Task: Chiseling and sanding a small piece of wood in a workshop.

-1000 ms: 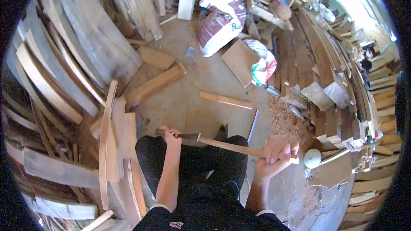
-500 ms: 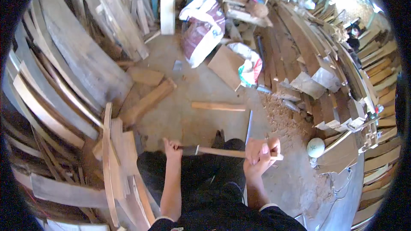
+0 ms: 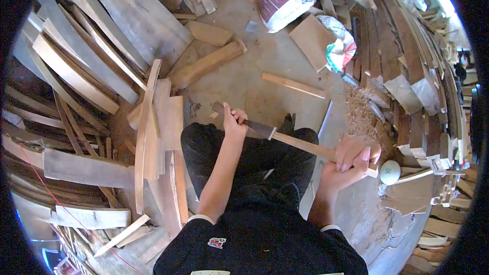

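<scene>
Across my lap lies a long, chisel-like tool (image 3: 303, 145), slanting down to the right. It has a pale wooden handle, a bright metal collar and a dark, narrow part on the left; its exact kind is hard to make out. My left hand (image 3: 234, 118) is closed around the dark part, whose brownish end sticks out past the fingers. My right hand (image 3: 354, 157) grips the pale handle near its far right end, and a short stub shows beyond the fist. Beneath the tool are my dark-clothed legs (image 3: 204, 147).
Loose boards (image 3: 147, 142) lie close on my left. Ahead are a thick wooden beam (image 3: 209, 63), a wooden strip (image 3: 293, 85) and a cardboard sheet (image 3: 310, 40). A white ball (image 3: 390, 172) sits near my right hand, beside wood shavings (image 3: 364, 117). Timber stacks (image 3: 402, 66) line the right.
My view has tilted down and turned, so the surroundings sit higher and my shirt shows more. Both hands still hold the tool, which now slants more steeply down to the right.
</scene>
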A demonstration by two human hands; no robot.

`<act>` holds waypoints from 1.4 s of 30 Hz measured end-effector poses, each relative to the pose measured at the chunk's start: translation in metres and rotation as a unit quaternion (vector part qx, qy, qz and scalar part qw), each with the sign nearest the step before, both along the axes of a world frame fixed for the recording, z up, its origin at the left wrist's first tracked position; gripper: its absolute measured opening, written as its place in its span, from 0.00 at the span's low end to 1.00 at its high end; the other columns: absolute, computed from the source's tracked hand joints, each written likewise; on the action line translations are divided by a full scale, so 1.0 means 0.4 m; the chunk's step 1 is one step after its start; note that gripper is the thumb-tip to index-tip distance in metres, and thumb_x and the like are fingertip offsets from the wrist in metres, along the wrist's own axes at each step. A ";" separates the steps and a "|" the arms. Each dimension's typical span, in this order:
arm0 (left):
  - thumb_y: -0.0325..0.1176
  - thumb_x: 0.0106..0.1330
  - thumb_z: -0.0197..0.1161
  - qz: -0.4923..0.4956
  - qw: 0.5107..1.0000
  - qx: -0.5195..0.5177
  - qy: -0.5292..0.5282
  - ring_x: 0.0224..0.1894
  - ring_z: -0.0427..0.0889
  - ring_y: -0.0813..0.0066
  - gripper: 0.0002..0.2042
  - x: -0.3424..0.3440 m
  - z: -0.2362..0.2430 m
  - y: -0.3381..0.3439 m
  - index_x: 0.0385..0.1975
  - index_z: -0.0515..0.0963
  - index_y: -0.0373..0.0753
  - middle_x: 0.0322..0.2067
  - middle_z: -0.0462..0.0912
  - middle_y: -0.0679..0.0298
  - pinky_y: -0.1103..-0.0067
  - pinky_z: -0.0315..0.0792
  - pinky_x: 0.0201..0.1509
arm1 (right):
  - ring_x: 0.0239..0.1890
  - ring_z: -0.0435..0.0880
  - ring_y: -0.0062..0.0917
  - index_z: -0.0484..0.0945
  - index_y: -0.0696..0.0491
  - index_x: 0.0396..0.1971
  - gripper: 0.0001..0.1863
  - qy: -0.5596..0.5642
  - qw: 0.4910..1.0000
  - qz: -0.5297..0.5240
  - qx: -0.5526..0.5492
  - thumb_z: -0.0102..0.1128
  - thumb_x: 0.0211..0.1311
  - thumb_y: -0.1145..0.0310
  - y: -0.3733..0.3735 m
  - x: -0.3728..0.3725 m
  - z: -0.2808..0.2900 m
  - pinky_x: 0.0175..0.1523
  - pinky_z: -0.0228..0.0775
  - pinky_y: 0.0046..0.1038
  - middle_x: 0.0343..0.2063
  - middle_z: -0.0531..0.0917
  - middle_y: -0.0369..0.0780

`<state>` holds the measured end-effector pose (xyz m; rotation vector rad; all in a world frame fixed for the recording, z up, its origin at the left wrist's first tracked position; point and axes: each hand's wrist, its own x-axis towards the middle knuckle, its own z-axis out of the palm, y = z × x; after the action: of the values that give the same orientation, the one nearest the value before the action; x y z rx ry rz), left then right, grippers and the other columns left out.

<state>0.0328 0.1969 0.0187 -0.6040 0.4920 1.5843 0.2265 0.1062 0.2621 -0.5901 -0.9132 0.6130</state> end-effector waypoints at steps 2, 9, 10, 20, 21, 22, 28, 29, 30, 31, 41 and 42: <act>0.52 0.65 0.58 0.003 0.999 0.030 0.044 0.14 0.55 0.85 0.20 0.007 0.042 0.002 0.25 0.60 0.45 0.16 0.59 0.75 0.84 0.48 0.15 | 0.06 0.55 0.12 0.56 0.48 0.22 0.18 -0.009 1.000 -0.005 0.007 0.56 0.62 0.64 -0.001 -0.004 0.006 0.12 0.45 0.18 0.06 0.59 0.29; 0.51 0.67 0.56 0.036 0.997 -0.006 0.065 0.15 0.56 0.85 0.18 -0.078 -0.059 0.007 0.25 0.61 0.45 0.16 0.59 0.75 0.84 0.50 0.16 | 0.06 0.55 0.12 0.55 0.48 0.22 0.17 -0.019 0.999 0.020 0.019 0.54 0.63 0.66 -0.018 -0.033 0.010 0.13 0.46 0.19 0.06 0.60 0.28; 0.52 0.67 0.56 0.033 0.996 -0.019 0.076 0.15 0.56 0.85 0.18 -0.064 -0.055 0.006 0.26 0.61 0.46 0.16 0.59 0.75 0.84 0.50 0.16 | 0.06 0.55 0.12 0.55 0.48 0.22 0.17 -0.012 1.000 0.013 0.017 0.54 0.62 0.66 -0.016 -0.030 0.007 0.13 0.46 0.19 0.06 0.60 0.28; 0.53 0.66 0.56 0.013 0.996 0.005 0.088 0.15 0.56 0.83 0.19 -0.108 -0.101 0.028 0.24 0.61 0.46 0.15 0.60 0.74 0.83 0.49 0.16 | 0.06 0.53 0.11 0.56 0.48 0.22 0.14 -0.058 0.996 0.053 0.053 0.49 0.64 0.69 -0.009 -0.077 0.030 0.16 0.45 0.16 0.06 0.59 0.29; 0.53 0.66 0.56 0.009 0.997 -0.021 0.069 0.15 0.56 0.83 0.20 -0.102 -0.115 0.024 0.24 0.61 0.46 0.15 0.59 0.74 0.83 0.49 0.16 | 0.06 0.52 0.11 0.56 0.48 0.23 0.14 -0.053 0.995 0.057 0.055 0.49 0.65 0.69 -0.006 -0.077 0.032 0.16 0.45 0.16 0.06 0.59 0.29; 0.53 0.66 0.56 0.000 0.998 -0.050 0.048 0.15 0.56 0.83 0.20 -0.080 -0.107 0.017 0.24 0.61 0.46 0.15 0.59 0.74 0.84 0.49 0.16 | 0.06 0.52 0.11 0.55 0.48 0.23 0.14 -0.051 0.996 0.057 0.053 0.49 0.65 0.69 -0.004 -0.070 0.029 0.16 0.45 0.16 0.06 0.59 0.29; 0.52 0.65 0.58 -0.019 0.999 0.043 -0.022 0.14 0.56 0.84 0.21 -0.033 -0.031 0.053 0.20 0.61 0.47 0.15 0.59 0.74 0.84 0.49 0.16 | 0.07 0.52 0.11 0.56 0.48 0.25 0.13 -0.058 0.996 0.034 0.054 0.49 0.66 0.68 0.018 -0.045 0.019 0.15 0.43 0.17 0.08 0.58 0.29; 0.52 0.65 0.58 -0.018 0.998 -0.006 0.065 0.14 0.55 0.84 0.20 -0.028 -0.029 0.059 0.21 0.61 0.47 0.14 0.58 0.74 0.84 0.49 0.15 | 0.07 0.55 0.12 0.55 0.48 0.25 0.15 -0.060 0.997 0.018 0.046 0.53 0.64 0.64 0.021 -0.043 0.021 0.15 0.46 0.18 0.08 0.60 0.28; 0.51 0.66 0.58 -0.015 0.987 -0.053 0.152 0.14 0.54 0.84 0.19 -0.023 -0.024 0.059 0.22 0.62 0.47 0.14 0.58 0.74 0.84 0.49 0.15 | 0.07 0.58 0.12 0.55 0.48 0.24 0.19 -0.061 0.997 0.001 0.040 0.58 0.61 0.61 0.017 -0.043 0.021 0.14 0.49 0.19 0.08 0.62 0.28; 0.52 0.66 0.57 -0.013 0.988 -0.052 0.147 0.14 0.53 0.83 0.19 -0.046 -0.066 0.057 0.22 0.62 0.48 0.14 0.57 0.74 0.84 0.48 0.15 | 0.07 0.60 0.12 0.56 0.48 0.25 0.19 -0.061 0.996 0.013 0.058 0.58 0.62 0.61 0.020 -0.048 0.011 0.13 0.50 0.18 0.09 0.63 0.28; 0.51 0.64 0.59 0.045 0.996 0.076 -0.023 0.11 0.55 0.83 0.20 -0.119 -0.008 -0.051 0.19 0.63 0.46 0.12 0.59 0.74 0.84 0.47 0.11 | 0.16 0.65 0.12 0.63 0.55 0.16 0.18 -0.041 0.997 0.056 -0.025 0.64 0.56 0.74 0.050 -0.074 0.031 0.20 0.56 0.18 0.16 0.69 0.33; 0.50 0.64 0.60 0.022 0.993 0.111 0.019 0.11 0.55 0.83 0.19 -0.132 0.005 -0.071 0.19 0.64 0.46 0.12 0.59 0.74 0.84 0.47 0.11 | 0.18 0.64 0.11 0.62 0.53 0.14 0.20 -0.053 0.995 0.068 -0.042 0.65 0.56 0.74 0.059 -0.078 0.029 0.22 0.56 0.18 0.16 0.68 0.31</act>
<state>-0.0198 0.1687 0.0205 -0.4179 0.3274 1.6673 0.1952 0.1296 0.2735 -0.6433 -1.0368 0.7510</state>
